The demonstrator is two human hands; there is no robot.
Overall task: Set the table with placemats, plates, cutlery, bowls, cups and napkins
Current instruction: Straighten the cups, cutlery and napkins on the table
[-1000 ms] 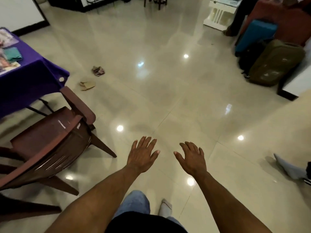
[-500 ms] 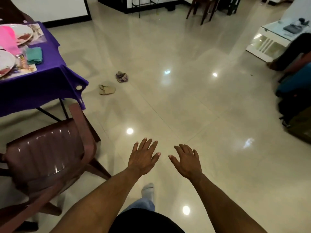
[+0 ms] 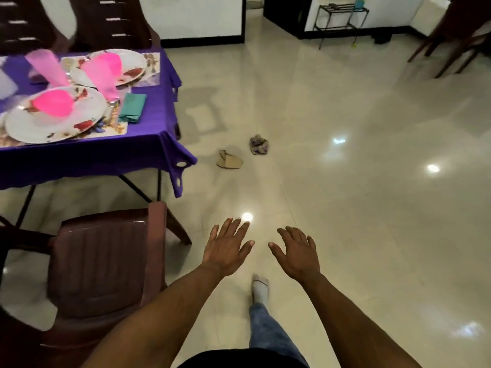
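Head view caught both arms stretched out forward over the tiled floor (image 3: pixel 345 208), palms down. Left hand (image 3: pixel 225 251) had its fingers spread straight, nothing in its grip; right hand (image 3: pixel 297 254) matched it, fingers relaxed and slightly bent, grip wide open and bare. Neither hand touched anything, and the thumbs pointed toward each other with a gap between them.

Off to the upper left stood the bench (image 3: pixel 87 155) under its purple cloth, well apart from the hands. On it sat two floral plates, the near plate (image 3: pixel 55 120) and the far plate (image 3: pixel 127 65), each on a printed placemat (image 3: pixel 117 128), with pink cups (image 3: pixel 103 73) looking blurred, and a folded teal napkin (image 3: pixel 132 107) just beside the near plate. Cutlery seemed to lie between plate and napkin, though it was too smeared to be sure. A brown chair (image 3: pixel 106 261) stood between the person and the bench.

By my reading, those two places looked largely laid, and the step in hand was walking with bare hands to fetch or check something. To do it well, the person would want to skirt the chair's arm, watch the two scraps (image 3: pixel 239 155) on the floor, and keep the hands loose and ready.
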